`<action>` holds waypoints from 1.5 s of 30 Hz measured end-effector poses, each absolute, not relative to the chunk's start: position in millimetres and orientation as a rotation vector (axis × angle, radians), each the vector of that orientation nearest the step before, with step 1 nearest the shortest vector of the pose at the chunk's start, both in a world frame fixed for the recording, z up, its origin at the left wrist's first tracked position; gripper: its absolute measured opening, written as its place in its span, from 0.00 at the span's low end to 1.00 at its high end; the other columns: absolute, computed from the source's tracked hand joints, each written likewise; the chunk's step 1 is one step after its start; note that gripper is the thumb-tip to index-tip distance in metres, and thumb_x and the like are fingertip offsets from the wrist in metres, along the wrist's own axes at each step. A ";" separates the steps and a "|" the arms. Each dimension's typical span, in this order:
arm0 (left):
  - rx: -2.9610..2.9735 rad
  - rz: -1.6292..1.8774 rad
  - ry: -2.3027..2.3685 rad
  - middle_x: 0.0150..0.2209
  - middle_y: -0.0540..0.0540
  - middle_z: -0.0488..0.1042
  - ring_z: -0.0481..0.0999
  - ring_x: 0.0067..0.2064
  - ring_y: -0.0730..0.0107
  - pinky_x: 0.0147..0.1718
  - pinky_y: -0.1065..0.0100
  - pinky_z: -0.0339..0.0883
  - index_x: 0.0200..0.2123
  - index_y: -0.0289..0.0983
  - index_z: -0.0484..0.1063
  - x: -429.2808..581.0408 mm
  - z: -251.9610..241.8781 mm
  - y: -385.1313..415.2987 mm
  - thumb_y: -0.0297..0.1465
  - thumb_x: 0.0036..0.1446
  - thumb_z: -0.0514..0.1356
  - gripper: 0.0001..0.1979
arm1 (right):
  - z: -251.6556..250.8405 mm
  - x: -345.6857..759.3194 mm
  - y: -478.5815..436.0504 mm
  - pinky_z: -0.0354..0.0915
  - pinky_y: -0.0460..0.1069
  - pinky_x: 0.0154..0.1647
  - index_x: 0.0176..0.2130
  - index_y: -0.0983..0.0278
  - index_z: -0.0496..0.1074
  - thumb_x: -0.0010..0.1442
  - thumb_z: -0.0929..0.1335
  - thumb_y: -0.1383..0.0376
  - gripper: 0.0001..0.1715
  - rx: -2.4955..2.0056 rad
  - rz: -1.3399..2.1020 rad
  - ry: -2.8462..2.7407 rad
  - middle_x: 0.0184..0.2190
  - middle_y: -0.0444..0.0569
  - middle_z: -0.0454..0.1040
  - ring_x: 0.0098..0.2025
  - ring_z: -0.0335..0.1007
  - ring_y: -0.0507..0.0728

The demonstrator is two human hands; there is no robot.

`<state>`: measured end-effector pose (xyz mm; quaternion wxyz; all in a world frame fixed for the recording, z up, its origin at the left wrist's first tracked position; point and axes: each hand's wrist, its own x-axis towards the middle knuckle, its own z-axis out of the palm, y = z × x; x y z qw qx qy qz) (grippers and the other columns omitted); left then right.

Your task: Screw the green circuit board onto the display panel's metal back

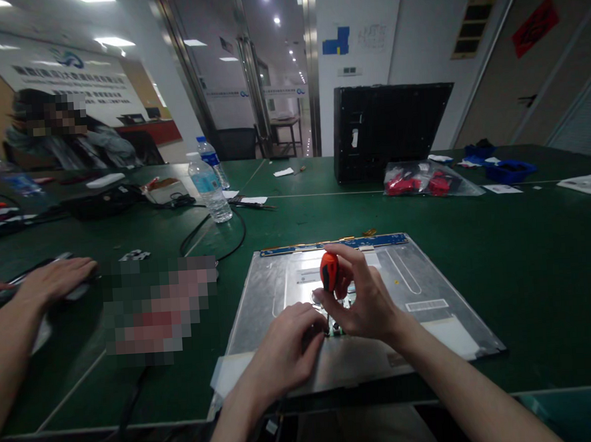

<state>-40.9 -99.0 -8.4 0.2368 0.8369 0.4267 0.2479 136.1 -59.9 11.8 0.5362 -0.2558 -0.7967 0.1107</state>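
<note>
An orange and black screwdriver (329, 271) stands nearly upright in my right hand (363, 293), with its handle between thumb and fingers. Its shaft points down to a small green circuit board (336, 330) on the back of a flat silver display panel (392, 335). Beside the shaft's lower end, my left hand (295, 341) has its fingers curled and pressed down at the board; what they pinch, if anything, is hidden. A blue strip board (337, 244) runs along the panel's far edge. My two hands partly cover the small board.
At left another person's hand (61, 278) rests over a dark device. Water bottles (212, 189) and cables stand beyond a pixelated reddish patch (165, 309). A black monitor casing (390, 132), a plastic bag with red pieces (426, 180) and blue trays (507, 170) sit at the back.
</note>
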 end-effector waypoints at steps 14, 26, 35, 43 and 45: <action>2.268 0.704 1.175 0.36 0.44 0.74 0.73 0.40 0.61 0.40 0.63 0.66 0.35 0.37 0.70 -39.5 -8.6 -98.6 0.23 0.57 0.54 0.07 | 14.2 137.0 -61.7 0.65 0.45 0.22 0.61 0.60 0.52 0.57 0.66 0.68 0.35 -0.560 0.342 -1.896 0.33 0.44 0.70 0.26 0.67 0.51; 2.280 0.693 1.192 0.35 0.45 0.75 0.73 0.39 0.62 0.39 0.64 0.66 0.35 0.38 0.71 -40.4 -9.4 -98.3 0.23 0.57 0.54 0.08 | 12.4 135.6 -60.9 0.60 0.43 0.20 0.57 0.58 0.55 0.60 0.69 0.63 0.29 -0.614 0.209 -1.848 0.28 0.39 0.65 0.21 0.60 0.48; 2.285 0.699 1.176 0.35 0.45 0.74 0.72 0.38 0.62 0.38 0.64 0.65 0.35 0.37 0.72 -39.6 -11.8 -97.6 0.24 0.58 0.54 0.07 | 18.7 138.9 -62.9 0.66 0.46 0.24 0.60 0.62 0.56 0.59 0.64 0.70 0.31 -0.533 0.318 -1.879 0.33 0.45 0.70 0.25 0.66 0.50; 2.282 0.700 1.191 0.35 0.46 0.74 0.72 0.39 0.62 0.39 0.64 0.65 0.35 0.38 0.71 -40.0 -10.2 -97.9 0.24 0.57 0.55 0.07 | 15.8 135.5 -60.8 0.62 0.44 0.20 0.56 0.60 0.58 0.60 0.68 0.66 0.27 -0.599 0.155 -1.810 0.29 0.41 0.68 0.21 0.61 0.48; 2.277 0.696 1.194 0.35 0.46 0.74 0.72 0.38 0.63 0.38 0.64 0.65 0.34 0.38 0.71 -39.8 -10.0 -97.8 0.24 0.57 0.54 0.06 | 16.4 135.8 -60.4 0.62 0.44 0.20 0.56 0.60 0.59 0.61 0.69 0.63 0.25 -0.602 0.115 -1.822 0.29 0.40 0.68 0.20 0.60 0.47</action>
